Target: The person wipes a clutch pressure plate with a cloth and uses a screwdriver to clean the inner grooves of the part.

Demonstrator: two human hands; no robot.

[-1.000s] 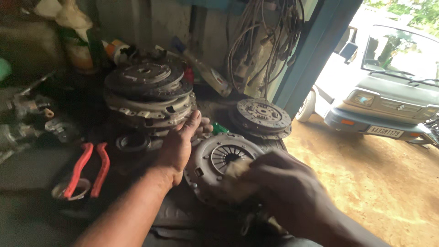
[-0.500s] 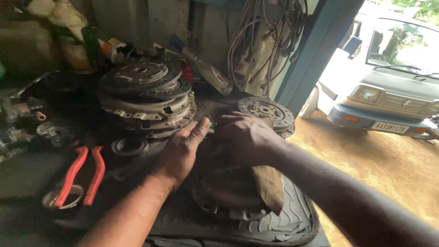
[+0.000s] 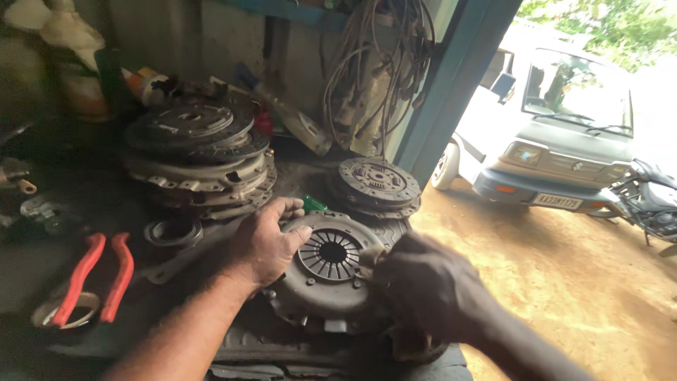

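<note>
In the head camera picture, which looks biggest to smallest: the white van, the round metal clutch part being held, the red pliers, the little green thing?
1. White van, though far away.
2. Clutch part.
3. Red pliers.
4. Green thing, mostly hidden.

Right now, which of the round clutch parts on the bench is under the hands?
The grey clutch cover with the spoked centre, lying alone nearest the camera. The left hand grips its rim; the right hand is at its right edge. The tall stack and small stack sit untouched.

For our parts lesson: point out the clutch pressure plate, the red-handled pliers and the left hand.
clutch pressure plate (image 3: pixel 330 255), head view, centre spring fingers.
red-handled pliers (image 3: pixel 84 271), head view, left handle.
left hand (image 3: pixel 264 243), head view, back of hand.
</note>
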